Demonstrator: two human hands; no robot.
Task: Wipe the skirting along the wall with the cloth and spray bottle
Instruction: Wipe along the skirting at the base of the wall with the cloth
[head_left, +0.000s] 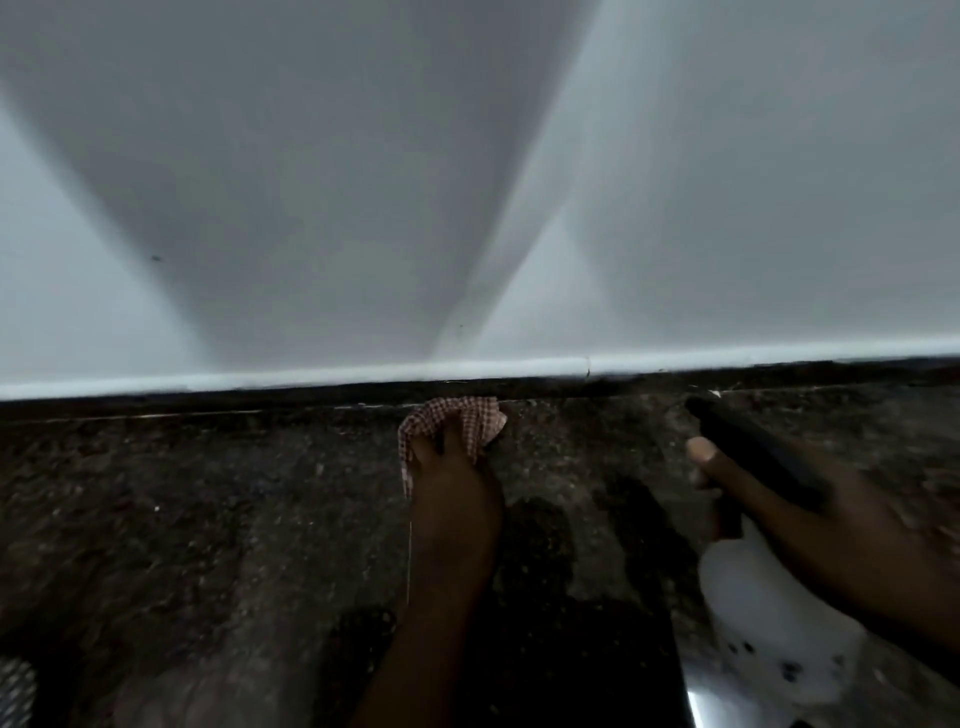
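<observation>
left hand (457, 483) bunches the soft, limp cloth (457, 418) against the skirting (260, 402); right hand (810, 525) clasps the light spray bottle (763, 613) by its neck.

Red-checked cloth (456, 420) bunched, pressed on dark skirting (208, 402) at centre, white spray bottle (769, 613) with black head tilted at near right, nozzle toward skirting

Our left hand (457, 478) reaches forward, fingers curled tight around a bunched red-and-white checked cloth (462, 415). Our right hand (810, 514) wraps a white plastic spray bottle (769, 613), thumb (714, 460) extended beside its black nozzle.
</observation>
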